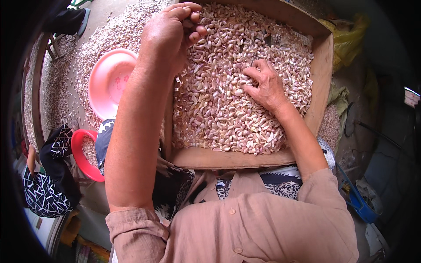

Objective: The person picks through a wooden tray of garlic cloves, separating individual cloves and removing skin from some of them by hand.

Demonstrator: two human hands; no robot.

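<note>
Garlic cloves [217,108] lie thickly in a wooden-framed tray [230,160] with a wire mesh bottom [289,41]. My left hand [172,33] hovers above the tray's far left side, its fingers curled inward. Something small and pinkish shows in the curl, but whether it is a clove is unclear. Down among the cloves, right of the middle, rests my right hand [264,83]. Its thumb and bent fingers are apart and touch the cloves, with none plainly gripped.
A pink plastic basin [105,83] sits left of the tray on cloves spread over the floor [115,42]. Nearer stands a red basin [80,157] holding cloves. Another person [49,194] is at the left. Yellow plastic bags [350,46] and a blue plastic object [365,210] are at the right.
</note>
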